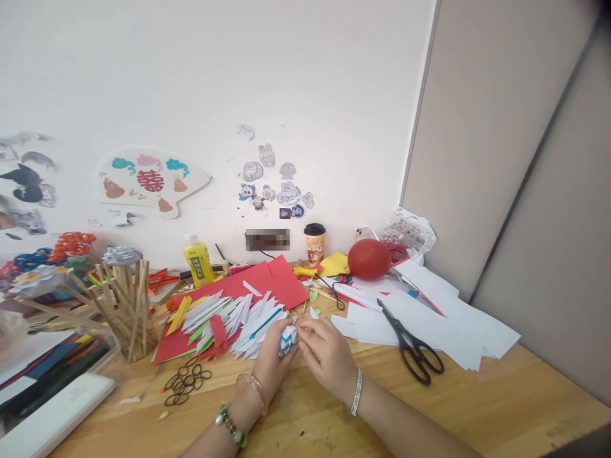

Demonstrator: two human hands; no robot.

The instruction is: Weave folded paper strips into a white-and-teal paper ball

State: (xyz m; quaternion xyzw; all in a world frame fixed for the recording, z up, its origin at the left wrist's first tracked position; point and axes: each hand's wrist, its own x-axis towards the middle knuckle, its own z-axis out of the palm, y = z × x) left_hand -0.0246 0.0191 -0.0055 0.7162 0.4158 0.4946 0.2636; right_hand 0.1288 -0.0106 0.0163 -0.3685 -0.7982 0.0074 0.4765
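Both hands, left (273, 356) and right (329, 353), pinch closed around a folded paper bundle (287, 338).

Taking the black-handled scissors (411, 344) as landmark: the wooden tabletop (501, 407) lies bare in front of them and to their right, open for a hand to pass. Under and behind them spreads a layer of white paper sheets (443, 318). Further behind stands a red balloon (368, 259). To their left, folded white paper pieces (248, 318) on red card (281, 283), black rubber bands (184, 381) and a bundle of wooden sticks (126, 305) crowd the surface.
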